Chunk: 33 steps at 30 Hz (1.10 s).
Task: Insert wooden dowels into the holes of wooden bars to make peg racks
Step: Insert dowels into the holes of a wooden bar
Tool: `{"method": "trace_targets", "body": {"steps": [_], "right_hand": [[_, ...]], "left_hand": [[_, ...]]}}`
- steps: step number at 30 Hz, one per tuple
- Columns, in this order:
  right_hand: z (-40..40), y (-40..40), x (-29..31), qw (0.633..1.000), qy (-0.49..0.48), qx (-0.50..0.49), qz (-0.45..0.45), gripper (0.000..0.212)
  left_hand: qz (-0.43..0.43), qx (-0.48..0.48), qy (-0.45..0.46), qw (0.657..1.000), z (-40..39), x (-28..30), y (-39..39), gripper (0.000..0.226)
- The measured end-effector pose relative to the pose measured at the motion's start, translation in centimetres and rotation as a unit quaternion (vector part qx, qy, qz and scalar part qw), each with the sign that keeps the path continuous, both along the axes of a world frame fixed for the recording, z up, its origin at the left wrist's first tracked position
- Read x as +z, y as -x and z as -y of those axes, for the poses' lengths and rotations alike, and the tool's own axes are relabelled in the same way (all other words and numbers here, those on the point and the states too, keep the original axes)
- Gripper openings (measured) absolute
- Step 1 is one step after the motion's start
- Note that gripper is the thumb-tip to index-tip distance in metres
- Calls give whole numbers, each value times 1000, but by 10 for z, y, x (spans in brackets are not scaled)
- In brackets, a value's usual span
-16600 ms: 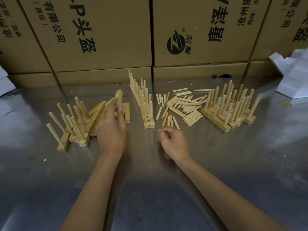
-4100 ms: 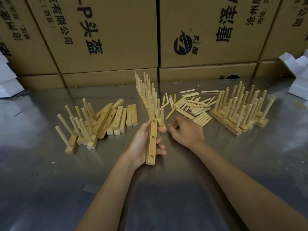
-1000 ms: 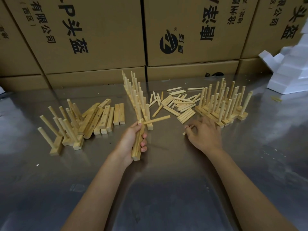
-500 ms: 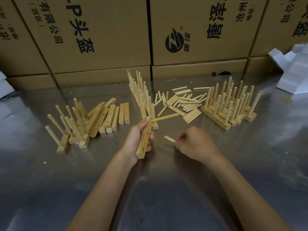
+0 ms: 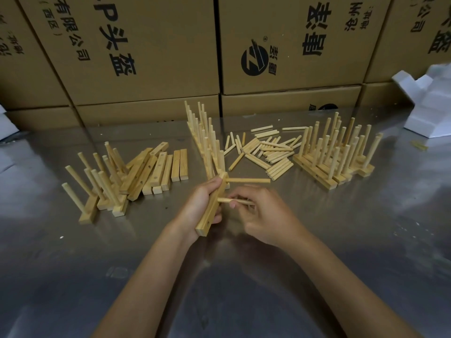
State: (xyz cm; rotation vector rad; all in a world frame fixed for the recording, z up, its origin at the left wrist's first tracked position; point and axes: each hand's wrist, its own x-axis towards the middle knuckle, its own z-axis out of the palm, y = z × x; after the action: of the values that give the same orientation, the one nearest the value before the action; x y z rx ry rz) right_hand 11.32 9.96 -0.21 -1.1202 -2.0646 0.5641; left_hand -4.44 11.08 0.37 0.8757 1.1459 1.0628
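Wooden bar (image 5: 211, 204), near centre above the surface (image 5: 341, 252): left hand (image 5: 198, 205) grip wrapped round it, holed face turned right, one dowel (image 5: 249, 180) seated; right hand (image 5: 264, 215) grip pinches second dowel (image 5: 228, 200) at the middle hole, apparently for insertion.

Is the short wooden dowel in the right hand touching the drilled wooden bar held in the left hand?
Touching. The head view shows the short wooden dowel, pinched by the right hand, with its tip meeting the side of the drilled wooden bar gripped by the left hand.
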Motion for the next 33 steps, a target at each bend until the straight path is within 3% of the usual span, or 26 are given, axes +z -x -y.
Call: {"method": "trace_targets", "body": {"steps": [6,13,15,18,21,23,26,31,33], "right_hand": [[-1,2,-4,999,-49,-11,6,16],[-1,0,-4,996,-45,-59,54,19],[-1,2,-2,997,17,-68,20,31],[-2,2,1,976,195,-58,-81,46],[-3,-1,5,890,406,-11,-208,42],[-3,-4,7,842,485,8,-236,39],[-3,-3,7,810,525,21,-261,39],[-3,4,3,856,457,-31,-238,35],[-3,3,2,842,470,-16,-265,28]], "left_hand": [[-47,16,-27,998,-2,-3,-5,41],[-53,27,-36,998,-3,-3,-9,37],[-50,24,-48,997,-3,-3,-9,34],[-60,0,-72,996,-2,-4,-10,35],[-74,-14,-81,994,-2,-6,-12,35],[-79,-16,-76,994,-3,-8,-13,35],[-67,-41,-70,994,-4,-8,-10,35],[-72,-38,-16,997,-5,-9,-13,27],[-73,-24,6,997,-6,-8,-12,23]]}}
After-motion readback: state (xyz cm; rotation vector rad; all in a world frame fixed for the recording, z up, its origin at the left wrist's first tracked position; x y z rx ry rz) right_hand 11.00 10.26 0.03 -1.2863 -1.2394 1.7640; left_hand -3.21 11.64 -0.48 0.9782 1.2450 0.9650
